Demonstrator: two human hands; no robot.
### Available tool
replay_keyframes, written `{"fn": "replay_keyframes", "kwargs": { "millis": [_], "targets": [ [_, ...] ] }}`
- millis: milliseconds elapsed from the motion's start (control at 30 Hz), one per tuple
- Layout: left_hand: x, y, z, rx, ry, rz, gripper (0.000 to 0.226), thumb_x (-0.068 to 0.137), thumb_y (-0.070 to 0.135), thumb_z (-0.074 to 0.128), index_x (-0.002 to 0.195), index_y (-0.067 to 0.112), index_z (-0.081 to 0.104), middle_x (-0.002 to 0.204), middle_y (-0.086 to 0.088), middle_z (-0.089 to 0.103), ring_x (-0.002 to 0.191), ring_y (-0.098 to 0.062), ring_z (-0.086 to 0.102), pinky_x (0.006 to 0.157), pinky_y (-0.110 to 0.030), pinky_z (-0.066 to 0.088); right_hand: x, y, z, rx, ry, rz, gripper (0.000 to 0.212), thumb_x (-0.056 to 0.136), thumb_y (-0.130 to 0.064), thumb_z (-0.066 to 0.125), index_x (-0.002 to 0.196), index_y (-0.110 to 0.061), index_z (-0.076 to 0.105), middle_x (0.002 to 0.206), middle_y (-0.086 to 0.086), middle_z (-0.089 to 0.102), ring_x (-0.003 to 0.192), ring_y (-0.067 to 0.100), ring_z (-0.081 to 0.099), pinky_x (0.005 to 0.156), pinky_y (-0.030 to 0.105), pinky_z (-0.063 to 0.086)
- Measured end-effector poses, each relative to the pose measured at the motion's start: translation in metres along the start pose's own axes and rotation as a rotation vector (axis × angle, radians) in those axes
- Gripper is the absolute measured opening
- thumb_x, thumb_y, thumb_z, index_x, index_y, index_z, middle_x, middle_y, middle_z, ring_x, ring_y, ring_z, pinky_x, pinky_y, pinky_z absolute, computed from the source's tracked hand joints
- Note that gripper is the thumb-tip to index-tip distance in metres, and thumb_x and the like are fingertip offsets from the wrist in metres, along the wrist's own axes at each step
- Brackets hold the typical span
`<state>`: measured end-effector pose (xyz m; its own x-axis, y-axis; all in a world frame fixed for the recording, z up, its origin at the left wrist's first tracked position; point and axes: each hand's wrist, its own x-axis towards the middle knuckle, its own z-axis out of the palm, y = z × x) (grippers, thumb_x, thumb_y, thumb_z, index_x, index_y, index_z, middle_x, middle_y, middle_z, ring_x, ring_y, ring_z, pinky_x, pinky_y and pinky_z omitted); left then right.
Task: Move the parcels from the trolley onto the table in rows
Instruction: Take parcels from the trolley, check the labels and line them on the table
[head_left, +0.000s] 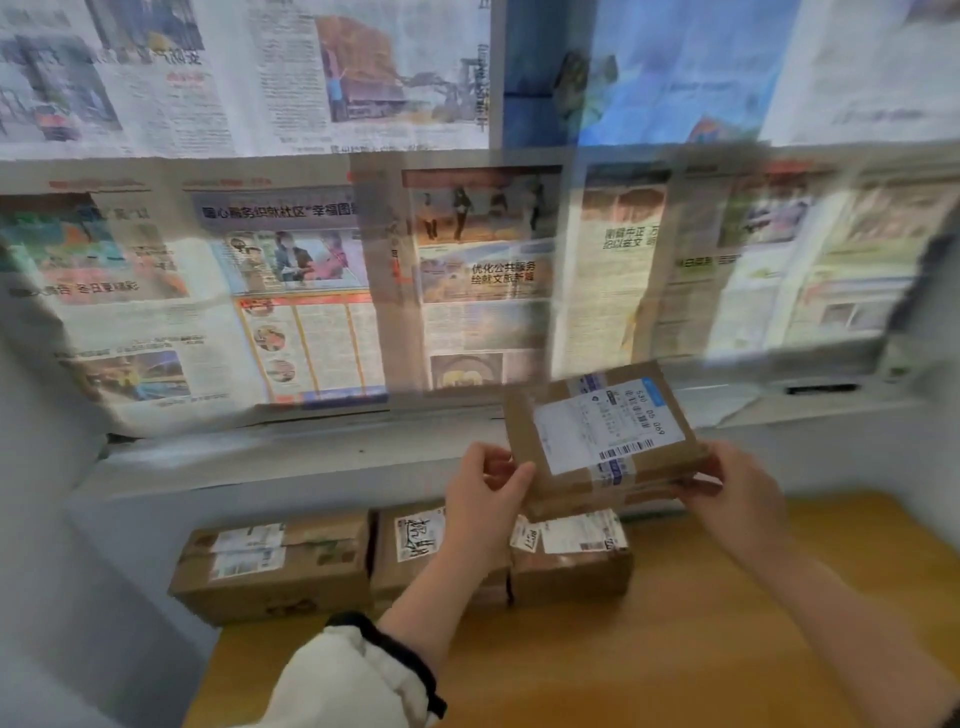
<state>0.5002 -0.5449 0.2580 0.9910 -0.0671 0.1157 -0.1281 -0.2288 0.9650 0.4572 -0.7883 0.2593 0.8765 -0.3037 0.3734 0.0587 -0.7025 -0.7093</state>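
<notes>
A flat cardboard parcel (602, 441) with a white label is held in the air by both hands, the left hand (485, 493) pinching its near left corner and the right hand (732, 493) clamped on its near right edge. Below it, three parcels (400, 561) are lined up in a row at the far left of the wooden surface (701, 623), against the wall.

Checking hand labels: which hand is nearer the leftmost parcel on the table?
Left. The left hand, gripping the held parcel's left end, sits above-right of the leftmost parcel; the right hand grips the opposite end, farther right.
</notes>
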Motion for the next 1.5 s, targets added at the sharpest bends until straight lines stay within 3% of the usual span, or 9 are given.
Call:
{"fn": "replay_keyframes", "kwargs": {
  "millis": [100, 167, 267, 400, 667, 1100, 1200, 1367, 1500],
  "targets": [
    [0.01, -0.01, 0.069, 0.032, -0.085, -0.056, 0.018, 0.084, 0.029, 0.068, 0.091, 0.032, 0.051, 0.091, 0.011, 0.063, 0.081, 0.0, 0.061, 0.065, -0.013, 0.05, 0.004, 0.062, -0.031, -0.056, 0.007, 0.088, 0.031, 0.07, 0.003, 0.075, 0.098, -0.003, 0.063, 0.096, 0.008, 0.066, 0.087, 0.023, 0.063, 0.073, 0.021, 0.049],
    [0.019, -0.017, 0.108, 0.037, -0.136, -0.095, 0.02, 0.083, 0.028, 0.068, 0.094, 0.031, 0.052, 0.092, 0.011, 0.062, 0.082, 0.002, 0.059, 0.059, -0.007, 0.046, 0.008, 0.099, -0.043, -0.066, 0.019, 0.12, 0.03, 0.068, 0.007, 0.076, 0.093, -0.004, 0.063, 0.09, 0.005, 0.064, 0.083, 0.022, 0.062, 0.07, 0.014, 0.046],
    [0.032, -0.034, 0.156, 0.123, -0.207, -0.127, 0.023, 0.084, 0.027, 0.068, 0.1, 0.026, 0.052, 0.097, 0.01, 0.06, 0.089, -0.002, 0.058, 0.064, -0.01, 0.046, 0.015, 0.147, -0.045, -0.042, -0.011, 0.223, 0.028, 0.068, 0.007, 0.074, 0.091, -0.005, 0.062, 0.092, 0.006, 0.062, 0.083, 0.02, 0.06, 0.072, 0.025, 0.047],
    [0.044, -0.06, 0.193, 0.301, -0.315, -0.163, 0.032, 0.085, 0.026, 0.067, 0.112, 0.029, 0.051, 0.114, 0.009, 0.059, 0.098, -0.004, 0.055, 0.07, -0.011, 0.047, 0.02, 0.201, -0.03, -0.039, -0.072, 0.32, 0.023, 0.069, 0.007, 0.074, 0.081, -0.005, 0.058, 0.086, 0.005, 0.059, 0.079, 0.021, 0.059, 0.066, 0.021, 0.045],
    [0.054, -0.103, 0.213, 0.666, -0.44, -0.198, 0.064, 0.085, 0.033, 0.064, 0.14, 0.037, 0.032, 0.147, 0.006, 0.034, 0.134, -0.014, 0.035, 0.109, -0.033, 0.035, 0.033, 0.254, 0.007, -0.019, -0.204, 0.368, 0.033, 0.071, 0.003, 0.073, 0.068, -0.02, 0.049, 0.077, -0.008, 0.054, 0.071, 0.004, 0.053, 0.052, 0.014, 0.034],
    [0.05, -0.146, 0.22, 0.908, -0.505, -0.041, 0.064, 0.094, 0.029, 0.05, 0.146, 0.043, 0.016, 0.157, 0.013, 0.008, 0.138, -0.007, -0.016, 0.111, -0.031, 0.005, 0.043, 0.297, 0.044, -0.022, -0.294, 0.424, 0.034, 0.072, 0.007, 0.07, 0.07, -0.021, 0.051, 0.079, -0.004, 0.056, 0.076, 0.018, 0.055, 0.057, 0.018, 0.037],
    [0.05, -0.15, 0.22, 1.008, -0.537, -0.016, 0.06, 0.096, 0.031, 0.045, 0.146, 0.042, 0.015, 0.157, 0.01, 0.004, 0.143, -0.016, -0.013, 0.115, -0.037, 0.015, 0.041, 0.305, 0.049, -0.053, -0.315, 0.462, 0.019, 0.072, 0.014, 0.064, 0.08, -0.004, 0.059, 0.086, 0.01, 0.061, 0.081, 0.025, 0.057, 0.065, 0.032, 0.048],
    [0.046, -0.156, 0.221, 1.109, -0.589, 0.005, 0.063, 0.096, 0.033, 0.041, 0.147, 0.041, 0.006, 0.156, 0.009, -0.01, 0.143, -0.022, -0.016, 0.114, -0.041, 0.023, 0.038, 0.31, 0.052, -0.081, -0.332, 0.458, 0.026, 0.072, 0.017, 0.06, 0.081, -0.008, 0.059, 0.083, 0.002, 0.057, 0.08, 0.02, 0.056, 0.059, 0.014, 0.037],
    [0.045, -0.157, 0.224, 1.149, -0.602, 0.038, 0.067, 0.096, 0.032, 0.042, 0.148, 0.037, 0.0, 0.146, 0.017, -0.026, 0.142, -0.022, -0.018, 0.112, -0.043, 0.027, 0.043, 0.31, 0.052, -0.096, -0.373, 0.469, 0.025, 0.074, 0.014, 0.061, 0.088, -0.006, 0.062, 0.091, 0.006, 0.061, 0.085, 0.02, 0.056, 0.065, 0.023, 0.041]
  ]
}}
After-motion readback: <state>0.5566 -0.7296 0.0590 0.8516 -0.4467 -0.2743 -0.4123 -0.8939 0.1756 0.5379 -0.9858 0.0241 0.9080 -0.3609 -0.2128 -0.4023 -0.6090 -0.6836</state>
